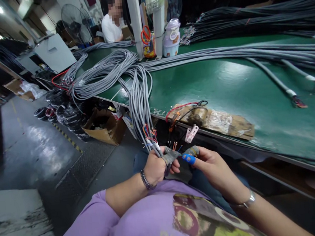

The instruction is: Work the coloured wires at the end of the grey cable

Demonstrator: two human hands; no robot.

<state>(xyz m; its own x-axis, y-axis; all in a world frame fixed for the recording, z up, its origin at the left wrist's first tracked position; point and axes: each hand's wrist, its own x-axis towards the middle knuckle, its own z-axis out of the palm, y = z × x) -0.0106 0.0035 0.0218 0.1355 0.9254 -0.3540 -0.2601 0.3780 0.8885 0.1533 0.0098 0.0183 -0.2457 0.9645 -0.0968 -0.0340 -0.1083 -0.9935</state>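
Note:
My left hand, its thumb wrapped in grey tape, is closed around the end of a grey cable below the bench edge. Thin coloured wires fan out above its thumb. Close by on the right, my right hand pinches at the tip of a wire; a blue cover sits on its thumb and grey-yellow wrapping on its index finger. The wire between the fingertips is barely visible. A bundle of grey cables hangs over the edge beside my left hand, with stripped coloured ends.
The green bench carries coiled grey cables, a taped cardboard strip and a pink clip at its edge. A lilac container stands by a post. Across the bench sits a person. A cardboard box is on the floor.

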